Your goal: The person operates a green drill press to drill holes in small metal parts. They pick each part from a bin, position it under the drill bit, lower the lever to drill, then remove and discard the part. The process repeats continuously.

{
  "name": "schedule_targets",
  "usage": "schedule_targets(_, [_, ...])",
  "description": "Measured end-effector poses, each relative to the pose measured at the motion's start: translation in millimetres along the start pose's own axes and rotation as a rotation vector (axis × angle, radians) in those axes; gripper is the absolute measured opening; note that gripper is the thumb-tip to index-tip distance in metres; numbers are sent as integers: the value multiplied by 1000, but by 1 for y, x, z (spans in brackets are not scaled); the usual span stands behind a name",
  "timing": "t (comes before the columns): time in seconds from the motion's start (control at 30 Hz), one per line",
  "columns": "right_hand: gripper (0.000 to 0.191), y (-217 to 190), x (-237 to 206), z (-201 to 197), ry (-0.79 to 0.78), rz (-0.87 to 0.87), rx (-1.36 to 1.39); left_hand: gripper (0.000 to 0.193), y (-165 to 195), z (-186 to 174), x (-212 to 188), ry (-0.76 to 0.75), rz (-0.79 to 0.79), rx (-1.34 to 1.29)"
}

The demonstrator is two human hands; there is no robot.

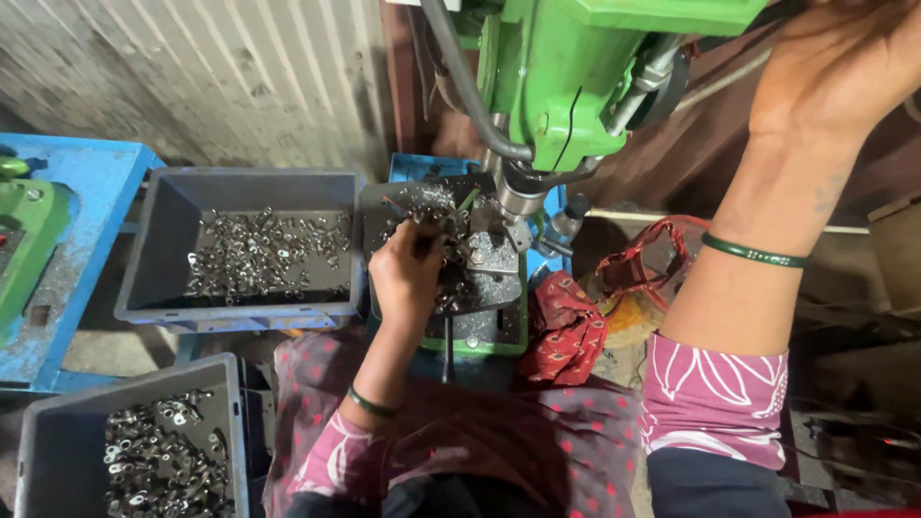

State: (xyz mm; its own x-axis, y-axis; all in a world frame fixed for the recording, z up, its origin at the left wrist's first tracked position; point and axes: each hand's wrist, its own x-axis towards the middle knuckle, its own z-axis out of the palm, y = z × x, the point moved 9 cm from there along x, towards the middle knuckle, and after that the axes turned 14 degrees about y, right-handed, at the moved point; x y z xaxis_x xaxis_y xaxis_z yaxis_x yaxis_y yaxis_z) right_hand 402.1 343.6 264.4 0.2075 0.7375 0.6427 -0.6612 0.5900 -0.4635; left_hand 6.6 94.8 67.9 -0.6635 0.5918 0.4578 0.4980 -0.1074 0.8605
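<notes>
Two grey bins: one (153, 240) at 9 o'clock, one (58, 432) at 7 o'clock, each holding metal parts too many to count. One green drill press (576, 77) at 12 o'clock. Two hands, left (408, 273) and right (835, 67), one green bangle on each wrist; one red cloth (566, 331) at centre.

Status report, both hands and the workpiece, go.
Left hand on small metal parts at the drill table. Right hand raised at the green drill press handle. Spindle just above the parts.
</notes>
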Motion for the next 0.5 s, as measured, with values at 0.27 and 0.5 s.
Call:
schedule_targets(0.27, [32,13,4,-15,-29,27,15,16,13,27,-9,-66,109,-59])
schedule_targets(0.5, [35,9,1,-8,-27,29,21,17,7,36,-12,-136,-10,-96])
